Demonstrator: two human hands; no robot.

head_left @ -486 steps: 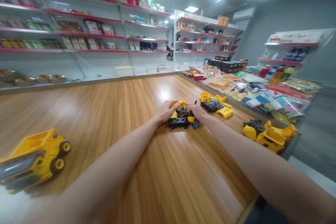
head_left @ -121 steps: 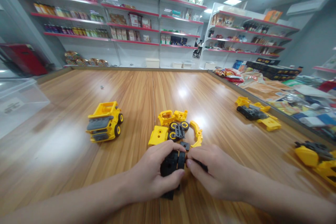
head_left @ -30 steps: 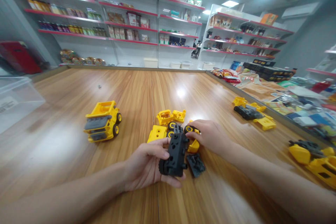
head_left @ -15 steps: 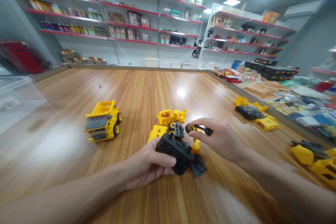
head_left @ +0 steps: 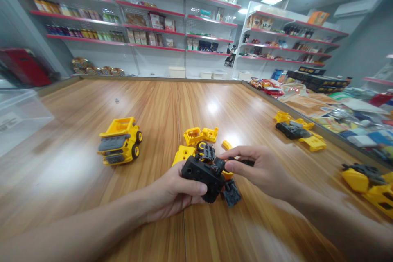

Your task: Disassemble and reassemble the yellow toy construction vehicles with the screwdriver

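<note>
My left hand (head_left: 175, 190) is closed on a black toy chassis (head_left: 202, 174) with a wheel at its near end, held just above the wooden table (head_left: 92, 180). My right hand (head_left: 260, 170) pinches a wheel-and-axle piece (head_left: 242, 161) against the chassis's right side. Loose yellow parts (head_left: 199, 135) and a small wheel set (head_left: 206, 151) lie just beyond my hands. A dark grey part (head_left: 231, 193) rests on the table below my right hand.
A built yellow toy dump truck (head_left: 118, 141) stands to the left. More toy parts lie at the right (head_left: 296, 131) and at the far right edge (head_left: 368, 182). A clear plastic bin (head_left: 18, 118) sits far left. Store shelves (head_left: 147, 28) stand behind the table.
My right hand picked up a wheel-and-axle piece from the pile and brought it down to the chassis. My left hand tipped the chassis from upright to lying flatter.
</note>
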